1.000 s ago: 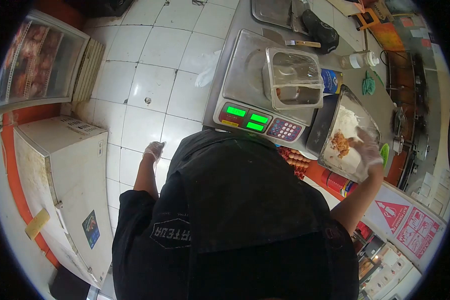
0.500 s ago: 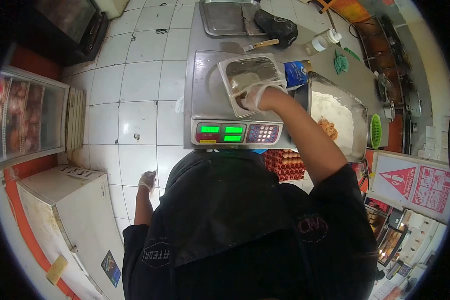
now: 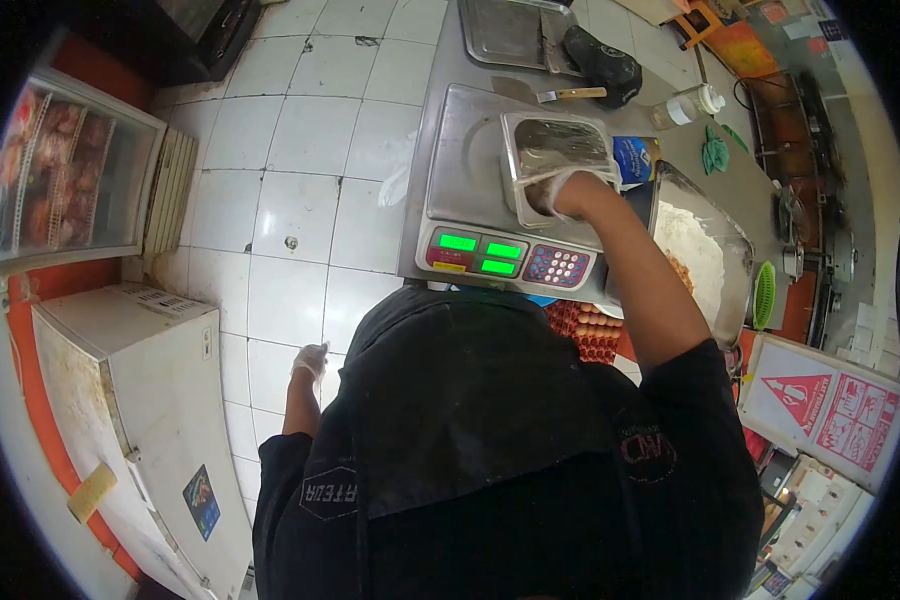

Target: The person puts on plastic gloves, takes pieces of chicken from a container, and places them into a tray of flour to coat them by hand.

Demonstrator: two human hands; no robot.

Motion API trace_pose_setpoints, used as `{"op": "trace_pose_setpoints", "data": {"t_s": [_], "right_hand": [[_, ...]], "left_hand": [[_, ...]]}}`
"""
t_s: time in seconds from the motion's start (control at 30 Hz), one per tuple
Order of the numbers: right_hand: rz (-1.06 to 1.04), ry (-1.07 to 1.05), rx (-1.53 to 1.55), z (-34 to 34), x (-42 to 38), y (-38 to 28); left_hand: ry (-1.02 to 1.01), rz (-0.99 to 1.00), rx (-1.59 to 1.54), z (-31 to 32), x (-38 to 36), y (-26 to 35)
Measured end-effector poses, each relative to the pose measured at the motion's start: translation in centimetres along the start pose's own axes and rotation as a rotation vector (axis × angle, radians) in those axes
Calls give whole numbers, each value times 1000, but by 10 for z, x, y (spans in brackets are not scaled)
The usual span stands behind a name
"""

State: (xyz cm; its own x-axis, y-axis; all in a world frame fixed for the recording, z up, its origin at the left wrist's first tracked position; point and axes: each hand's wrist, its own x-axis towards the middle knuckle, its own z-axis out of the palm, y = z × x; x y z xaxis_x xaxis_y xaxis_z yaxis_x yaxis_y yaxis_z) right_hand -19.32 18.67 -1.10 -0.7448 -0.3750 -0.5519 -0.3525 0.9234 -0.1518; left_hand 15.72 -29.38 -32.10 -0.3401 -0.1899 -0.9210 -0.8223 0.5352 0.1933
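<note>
since a second ago my right hand has gone from the tray over into the metal container; it was already in there in the last frame. my fingers are down inside, behind the rim and some clear film, so i cannot tell whether they are closed on anything. the container sits on the pan of the scale, whose green displays are lit, and the scale stands on the bench. the tray lies just to the right, with white powder and brown pieces partly hidden by my forearm. a blue packet is right beside the container. my left hand, in a clear glove, hangs out over the tiled floor, away from the bench; i cannot tell how far its fingers are curled.
</note>
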Motion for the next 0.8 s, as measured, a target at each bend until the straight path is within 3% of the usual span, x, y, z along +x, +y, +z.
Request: {"op": "trace_pose_setpoints", "data": {"t_s": [0.03,0.1,0.13,0.23,0.27,0.3,0.33,0.4,0.57,0.7,0.77,0.8], "right_hand": [[-30,-84,12,-12,-10,-8],[-43,-119,31,-22,-18,-15],[-65,-140,75,-20,-14,-15],[15,-226,90,-47,-30,-34],[11,-125,134,-43,-33,-33],[92,-236,126,-29,-22,-28],[-35,65,138,4,-5,-13],[13,127,78,-12,-13,-32],[93,153,180,-37,-42,-48],[14,111,166,-37,-42,-37],[-67,-1,-17,-35,-36,-38],[-88,-34,49,-10,-14,-26]], "left_hand": [[2,-5,-4,2,15,-13],[215,698,605,4,47,-38],[213,698,607,4,49,-42],[21,352,87,-6,29,-2],[91,341,210,10,72,-24],[249,764,643,21,113,-44],[188,827,861,5,91,-27],[219,986,891,1,100,-30],[158,906,879,-1,85,-14],[113,770,808,-5,85,-13],[98,662,751,-8,85,-15],[97,595,711,-10,85,-16]]}}
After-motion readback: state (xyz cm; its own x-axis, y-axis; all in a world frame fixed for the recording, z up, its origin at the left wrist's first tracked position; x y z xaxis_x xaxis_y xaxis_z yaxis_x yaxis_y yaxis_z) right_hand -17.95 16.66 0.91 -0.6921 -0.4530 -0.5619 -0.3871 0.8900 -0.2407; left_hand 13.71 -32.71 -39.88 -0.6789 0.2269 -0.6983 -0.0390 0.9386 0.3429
